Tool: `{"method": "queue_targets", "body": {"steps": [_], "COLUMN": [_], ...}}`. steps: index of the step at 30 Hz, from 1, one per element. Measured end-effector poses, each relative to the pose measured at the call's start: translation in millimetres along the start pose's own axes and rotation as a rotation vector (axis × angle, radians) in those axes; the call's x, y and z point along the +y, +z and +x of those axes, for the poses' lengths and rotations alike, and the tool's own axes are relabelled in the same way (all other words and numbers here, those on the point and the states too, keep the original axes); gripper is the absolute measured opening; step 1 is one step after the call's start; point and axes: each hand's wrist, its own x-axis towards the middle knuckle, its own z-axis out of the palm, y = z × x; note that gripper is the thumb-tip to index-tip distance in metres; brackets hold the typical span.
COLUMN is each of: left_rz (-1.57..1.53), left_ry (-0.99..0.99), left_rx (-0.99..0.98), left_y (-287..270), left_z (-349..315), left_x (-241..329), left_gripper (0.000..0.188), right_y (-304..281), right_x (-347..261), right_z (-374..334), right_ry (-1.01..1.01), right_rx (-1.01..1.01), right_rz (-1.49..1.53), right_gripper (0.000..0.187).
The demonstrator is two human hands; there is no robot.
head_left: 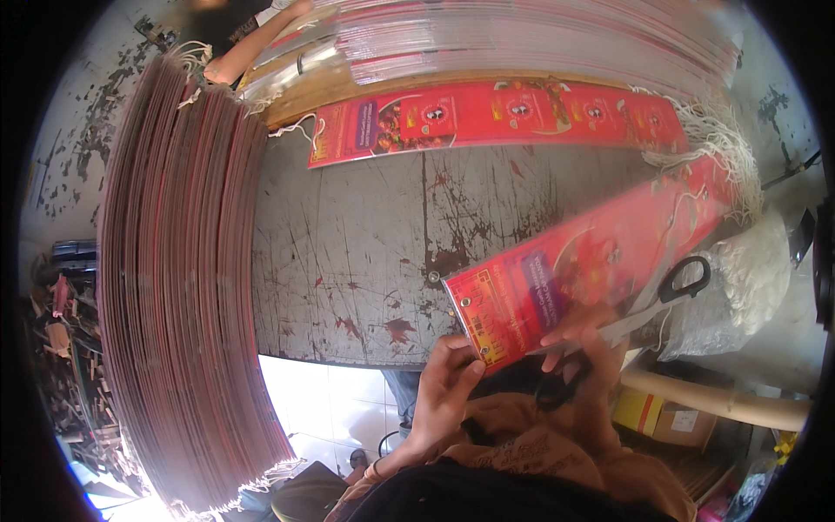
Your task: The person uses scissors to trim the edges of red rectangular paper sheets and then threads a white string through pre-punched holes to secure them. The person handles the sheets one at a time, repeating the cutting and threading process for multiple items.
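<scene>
My left hand [448, 378] pinches the near left corner of a long red printed sign [600, 252], glossy, with metal eyelets at that end. The sign slants away to the right across the table. My right hand [591, 344] rests at its near edge with scissors [684, 280] in its grip. One black handle loop sticks out to the right; another dark loop shows below the palm. The hand hides the middle of the scissors, so I cannot tell how far the blades are apart. Beyond lies a second red sign [487, 117] with white string at both ends.
A tall stack of signs [183, 287] stands along the left table edge. Clear-wrapped stacks [531, 39] lie at the back, with another person's arm [261, 39] at the far left. White strings [722, 148] and a plastic bag [739, 287] are on the right. The grey table [348, 252] is scratched.
</scene>
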Motion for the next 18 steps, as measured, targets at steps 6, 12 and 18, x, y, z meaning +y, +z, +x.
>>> {"method": "queue_targets", "body": {"steps": [6, 12, 18], "left_rz": [0.025, -0.018, 0.019], "left_ry": [-0.003, 0.008, -0.033], "left_rx": [-0.002, -0.009, 0.049], "left_y": [-1.7, -1.4, -3.7], "left_z": [-3.5, -3.2, -5.1], "left_x": [-0.1, -3.4, -8.6], "left_gripper": [0.024, 0.024, 0.026], "right_y": [5.1, 3.1, -1.3], "right_x": [-5.8, -2.7, 1.0], "right_z": [-4.6, -2.8, -3.9], "right_ry": [0.027, 0.010, -0.039], "right_rx": [0.016, 0.008, -0.051], "right_rz": [0.027, -0.015, -0.020], "right_gripper": [0.020, 0.019, 0.018]}}
